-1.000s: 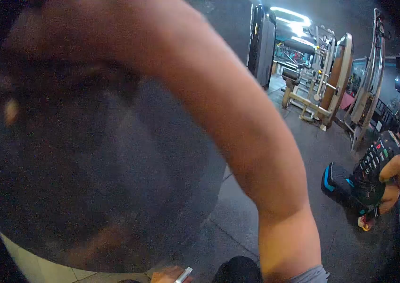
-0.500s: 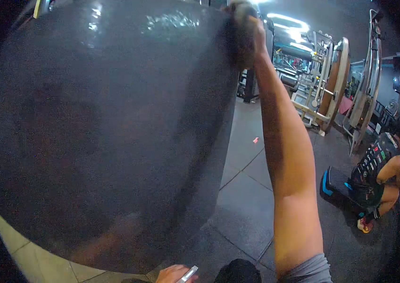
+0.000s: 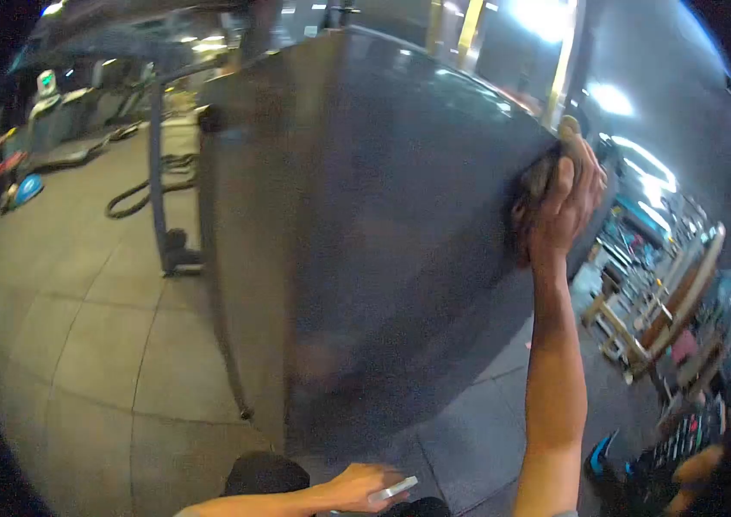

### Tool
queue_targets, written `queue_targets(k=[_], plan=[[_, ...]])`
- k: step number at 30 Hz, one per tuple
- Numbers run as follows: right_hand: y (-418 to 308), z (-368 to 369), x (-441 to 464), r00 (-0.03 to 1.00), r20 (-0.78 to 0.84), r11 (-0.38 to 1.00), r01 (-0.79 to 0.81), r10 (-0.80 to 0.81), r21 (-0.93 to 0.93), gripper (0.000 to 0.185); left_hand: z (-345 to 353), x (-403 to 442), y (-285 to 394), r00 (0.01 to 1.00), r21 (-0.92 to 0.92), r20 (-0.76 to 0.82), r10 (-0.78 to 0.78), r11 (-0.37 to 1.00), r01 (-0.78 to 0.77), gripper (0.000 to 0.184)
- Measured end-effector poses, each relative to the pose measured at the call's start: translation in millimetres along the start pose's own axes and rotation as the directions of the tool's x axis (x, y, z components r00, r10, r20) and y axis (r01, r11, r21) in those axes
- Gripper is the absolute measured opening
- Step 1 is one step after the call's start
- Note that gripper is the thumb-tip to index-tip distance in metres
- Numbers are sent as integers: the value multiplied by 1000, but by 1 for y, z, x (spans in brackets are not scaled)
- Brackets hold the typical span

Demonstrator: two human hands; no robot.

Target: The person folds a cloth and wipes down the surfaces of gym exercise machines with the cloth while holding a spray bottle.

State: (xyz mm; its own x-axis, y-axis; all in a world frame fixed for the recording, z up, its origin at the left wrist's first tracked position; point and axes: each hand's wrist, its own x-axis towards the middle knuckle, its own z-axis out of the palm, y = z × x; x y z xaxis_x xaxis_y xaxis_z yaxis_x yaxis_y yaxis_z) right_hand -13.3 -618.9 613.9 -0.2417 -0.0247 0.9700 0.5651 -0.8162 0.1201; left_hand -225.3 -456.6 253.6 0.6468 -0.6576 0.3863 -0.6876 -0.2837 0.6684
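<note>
A large dark panel [image 3: 400,224] with a glossy surface stands upright in front of me and fills the middle of the view. My right hand [image 3: 574,198] is stretched out to its upper right edge. Its fingers are bent round a brownish, cloth-like thing [image 3: 569,129], pressed against the panel; blur hides its exact kind. Low in the view, my left hand [image 3: 357,488] is closed on a small flat silver-white object [image 3: 393,489], whose kind I cannot make out. That hand is apart from the panel, above my dark shoes [image 3: 266,474].
A dark upright post [image 3: 157,172] on a foot stands left of the panel, with a black rope-like loop [image 3: 128,202] behind it. Gym machines [image 3: 641,310] line the right. A person in a printed dark top [image 3: 684,439] is at lower right. Tiled floor [image 3: 90,345] spreads left.
The view has turned left, bringing the panel's left edge and the floor beyond into sight. My right hand now appears lower and further right, at the panel's edge. More of my left forearm shows.
</note>
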Motion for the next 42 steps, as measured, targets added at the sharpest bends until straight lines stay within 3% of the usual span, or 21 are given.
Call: queue_targets(k=[2,7,10,11,12,15,16,20,22,23,25,34,37,39,42], plan=[[-43,2,0,988,-20,988,150,-151,-27,44,-1,-2,1,997,-41,75,-24,999,27,33],[-147,16,24,924,-14,919,381,-381,100,49,-4,-10,7,1000,8,28,-13,1000,12,34],[-202,16,46,892,132,900,418,-432,122,57,-3,-7,11,993,103,108,-55,994,44,34],[-220,17,55,862,266,901,423,-432,96,56,-1,-7,10,984,159,153,-91,985,66,34],[-236,20,65,816,396,900,429,-422,74,56,15,-11,1,997,29,-83,10,1000,-8,33],[-279,46,67,633,683,823,562,-364,-82,54,39,-3,-18,994,6,-101,42,999,-42,36],[-283,53,62,567,758,766,628,-324,-142,54,36,-2,-18,999,26,-33,-12,1000,13,35],[-262,37,35,706,468,721,667,-532,-186,63,41,-7,-22,986,24,-158,42,999,-39,35],[-240,23,27,757,322,811,582,-568,63,65,43,-13,-21,952,4,-292,93,995,-96,34],[-230,16,24,788,251,827,531,-562,186,67,39,-15,-21,978,4,-200,56,998,-56,34],[-210,0,19,839,171,850,478,-516,221,68,20,-13,-11,1000,12,5,-17,1000,17,34],[-111,-13,-7,909,259,940,340,-328,-3,84,20,-2,-12,991,29,94,-92,996,89,36],[-66,-19,-18,921,292,948,299,-256,-112,90,24,5,-13,951,92,219,-219,975,204,36],[-34,-24,-20,928,312,948,268,-206,-170,93,29,13,-18,946,109,220,-238,970,218,36],[33,-21,-19,951,274,973,187,-144,-137,97,29,26,-21,938,92,233,-255,966,240,36]])
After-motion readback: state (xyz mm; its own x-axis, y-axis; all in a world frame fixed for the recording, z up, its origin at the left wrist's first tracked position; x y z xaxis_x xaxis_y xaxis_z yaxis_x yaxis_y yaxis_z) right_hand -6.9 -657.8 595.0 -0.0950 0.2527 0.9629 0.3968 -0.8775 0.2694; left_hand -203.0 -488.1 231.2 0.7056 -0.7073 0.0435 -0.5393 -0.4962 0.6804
